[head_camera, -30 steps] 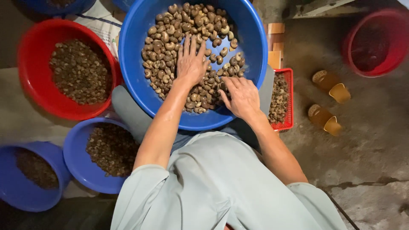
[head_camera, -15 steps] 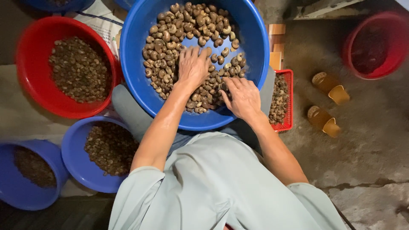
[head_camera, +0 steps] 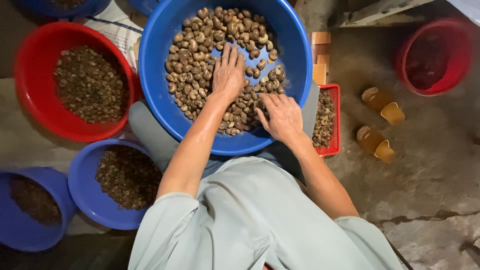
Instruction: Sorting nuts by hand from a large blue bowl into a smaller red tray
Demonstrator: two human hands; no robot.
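Note:
A large blue basin (head_camera: 295,50) rests on my lap, holding a heap of brown curved cashew nuts (head_camera: 200,37). My left hand (head_camera: 228,74) lies flat on the nuts in the middle of the basin, fingers stretched out and pointing away from me. My right hand (head_camera: 283,116) rests on the nuts at the basin's near right edge, fingers apart and touching them. Neither hand visibly grips anything.
At left are a red basin (head_camera: 30,60) of smaller nuts, a blue bowl (head_camera: 82,185) of dark nuts and another blue bowl (head_camera: 12,225). A red tray (head_camera: 336,120) of nuts sits at right, then two sandals (head_camera: 382,107) and a red bucket (head_camera: 432,55) on concrete floor.
My left hand drew back over the nuts, then stretched forward again with fingers extended. My right hand stayed at the near right edge.

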